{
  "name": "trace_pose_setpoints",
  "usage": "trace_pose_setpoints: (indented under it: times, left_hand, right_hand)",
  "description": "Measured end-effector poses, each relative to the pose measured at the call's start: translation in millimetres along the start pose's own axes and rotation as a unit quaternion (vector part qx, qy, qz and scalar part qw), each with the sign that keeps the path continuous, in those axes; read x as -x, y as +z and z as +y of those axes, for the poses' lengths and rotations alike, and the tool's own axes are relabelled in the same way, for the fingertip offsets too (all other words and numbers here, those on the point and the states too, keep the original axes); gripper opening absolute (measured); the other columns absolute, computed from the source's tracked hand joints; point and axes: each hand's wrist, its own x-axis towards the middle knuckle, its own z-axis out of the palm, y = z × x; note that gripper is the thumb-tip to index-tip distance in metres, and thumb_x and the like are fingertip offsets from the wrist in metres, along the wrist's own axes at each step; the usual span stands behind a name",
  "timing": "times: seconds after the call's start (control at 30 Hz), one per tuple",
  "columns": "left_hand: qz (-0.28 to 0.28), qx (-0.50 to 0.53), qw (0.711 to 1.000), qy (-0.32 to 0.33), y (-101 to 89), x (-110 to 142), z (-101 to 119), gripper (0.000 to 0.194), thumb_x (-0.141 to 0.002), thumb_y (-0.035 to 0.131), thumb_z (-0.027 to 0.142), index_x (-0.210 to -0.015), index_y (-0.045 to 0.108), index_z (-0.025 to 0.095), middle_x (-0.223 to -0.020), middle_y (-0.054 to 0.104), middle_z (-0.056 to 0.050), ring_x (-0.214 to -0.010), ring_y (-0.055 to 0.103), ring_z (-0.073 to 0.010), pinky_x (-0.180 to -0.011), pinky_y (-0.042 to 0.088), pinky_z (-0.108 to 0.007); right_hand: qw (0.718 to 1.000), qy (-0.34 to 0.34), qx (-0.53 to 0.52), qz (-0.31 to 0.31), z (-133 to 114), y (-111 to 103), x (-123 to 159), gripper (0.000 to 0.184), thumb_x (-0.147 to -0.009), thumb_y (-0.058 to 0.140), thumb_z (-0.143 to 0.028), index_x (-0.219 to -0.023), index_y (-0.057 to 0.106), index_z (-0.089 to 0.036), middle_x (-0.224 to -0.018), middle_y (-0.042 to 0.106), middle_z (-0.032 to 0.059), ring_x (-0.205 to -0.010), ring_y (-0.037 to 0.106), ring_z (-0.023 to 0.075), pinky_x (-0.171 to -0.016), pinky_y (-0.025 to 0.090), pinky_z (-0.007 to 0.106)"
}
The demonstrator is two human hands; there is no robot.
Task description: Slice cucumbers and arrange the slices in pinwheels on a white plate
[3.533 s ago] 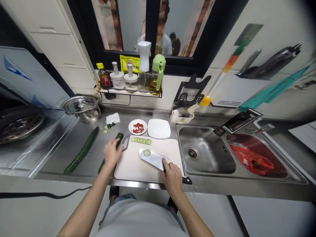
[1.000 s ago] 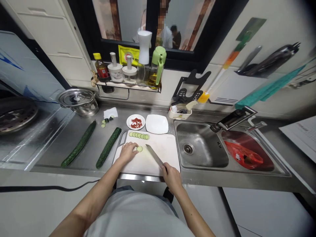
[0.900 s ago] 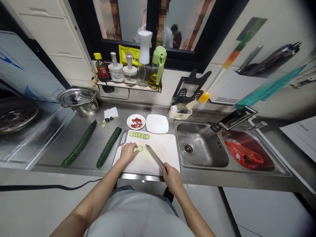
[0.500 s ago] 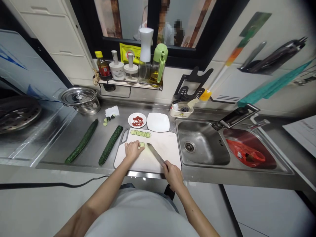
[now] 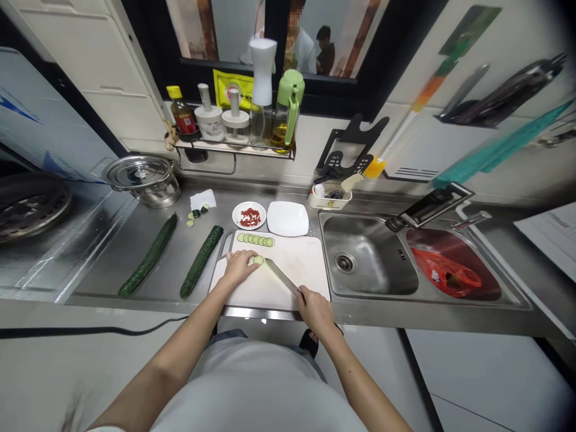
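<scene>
Right hand (image 5: 316, 309) gripping knife (image 5: 282, 276), left hand (image 5: 240, 266) pinching cucumber slice (image 5: 258, 260)
More slices (image 5: 256, 240) (overlapping) are lying at its twelve o'clock

We're in a kitchen, folks: here's the double-basin stainless-steel sink (image 5: 373, 252) with its black-and-silver tap (image 5: 420, 210), there's a round, lidded steel pot (image 5: 157, 192), a wall rack (image 5: 234, 148) carrying a green-capped oil bottle (image 5: 288, 99), and before us, a white rectangular cutting board (image 5: 299, 264).

A black-framed glass window (image 5: 276, 18) fills the top centre, beside a pale wall (image 5: 429, 51); white panelled cabinets (image 5: 81, 66) stand upper left, glossy pale floor (image 5: 281, 334) lower centre.
</scene>
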Motion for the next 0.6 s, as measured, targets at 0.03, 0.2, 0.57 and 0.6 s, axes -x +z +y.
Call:
trace_pose_setpoints:
  times: [0.03,0.2,0.57,0.6]
  left_hand:
    - [0.008,-0.001,1.0,-0.01,2.7,0.3,1.5,0.03,-0.083,0.057,0.042,-0.106,0.066,0.026,-0.094,0.068,-0.004,-0.098,0.057,-0.0251,-0.089,0.029,-0.038]
    - [0.051,-0.009,0.997,-0.053,14.9,2.5,8.9,0.032,-0.082,0.058,0.043,-0.105,0.065,0.022,-0.101,0.07,-0.007,-0.103,0.056,-0.0284,-0.092,0.028,-0.042]
    - [0.061,0.03,0.994,-0.09,12.6,4.3,-1.2,0.022,-0.089,0.049,0.035,-0.097,0.067,0.023,-0.093,0.072,-0.004,-0.097,0.06,-0.0228,-0.087,0.03,-0.037]
    - [0.064,0.028,0.993,-0.092,12.1,3.7,-1.4,0.022,-0.089,0.049,0.035,-0.095,0.067,0.023,-0.091,0.072,-0.004,-0.096,0.061,-0.0229,-0.087,0.03,-0.037]
  right_hand:
    - [1.0,-0.003,0.005,-0.001,0.1,-0.1,-1.1,0.033,-0.099,0.029,-0.035,-0.104,0.059,-0.023,-0.094,0.07,0.0069,-0.087,0.065,0.0181,-0.066,0.036,0.025]
    - [1.0,-0.009,0.026,-0.012,-0.1,-5.7,-5.9,0.032,-0.099,0.03,-0.035,-0.106,0.058,-0.023,-0.096,0.069,0.0079,-0.087,0.065,0.0185,-0.068,0.037,0.026]
    - [0.997,-0.027,0.061,-0.026,-2.0,-14.8,-11.3,0.031,-0.099,0.03,-0.033,-0.105,0.058,-0.021,-0.096,0.07,0.0102,-0.087,0.066,0.0198,-0.068,0.039,0.028]
    - [0.997,-0.026,0.061,-0.028,-2.2,-14.1,-11.8,0.031,-0.099,0.03,-0.033,-0.106,0.058,-0.021,-0.096,0.069,0.0105,-0.087,0.066,0.0199,-0.068,0.039,0.028]
